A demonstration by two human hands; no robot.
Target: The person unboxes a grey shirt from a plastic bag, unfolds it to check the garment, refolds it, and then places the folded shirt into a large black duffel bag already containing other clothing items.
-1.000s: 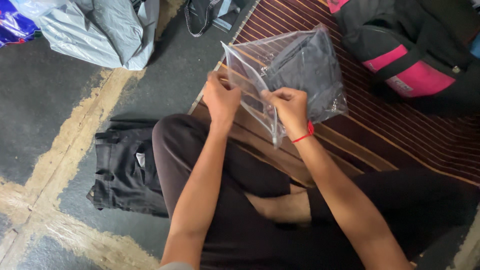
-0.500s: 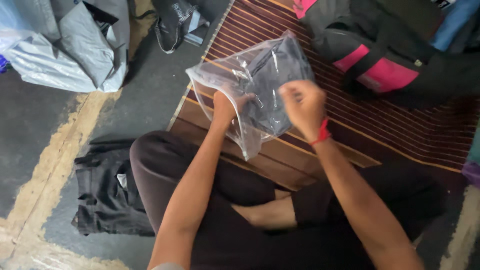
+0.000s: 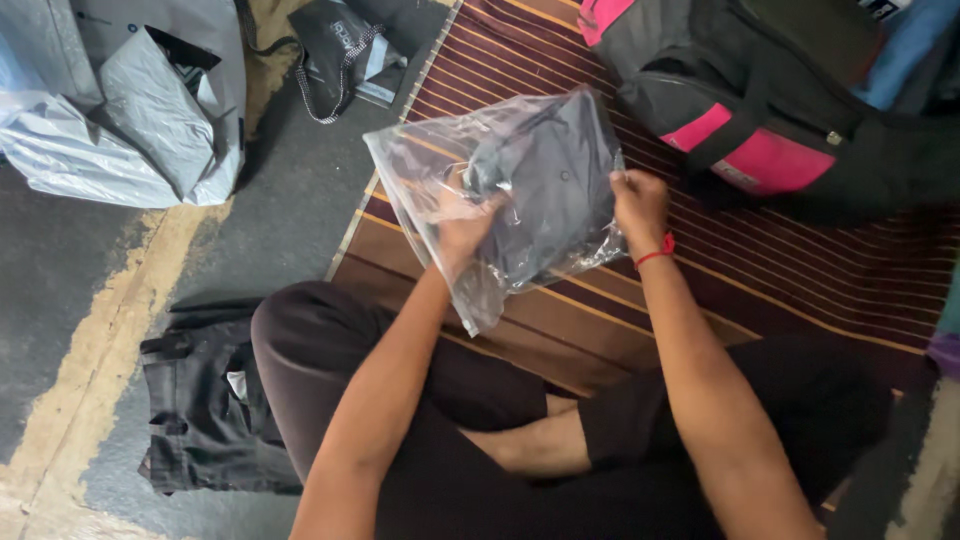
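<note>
Clear plastic bag (image 3: 470,190) with dark folded garment (image 3: 545,175) held above striped mat (image 3: 800,270). Left hand (image 3: 462,228) inside bag, grip unclear; right hand (image 3: 638,200) pinches bag edge. Keep mouth taut, push garment flat into corner.

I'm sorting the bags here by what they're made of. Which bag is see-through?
The clear plastic bag held between both hands, with dark folded cloth showing through it. The grey bags at top left and the black-and-pink bag are opaque.
</note>
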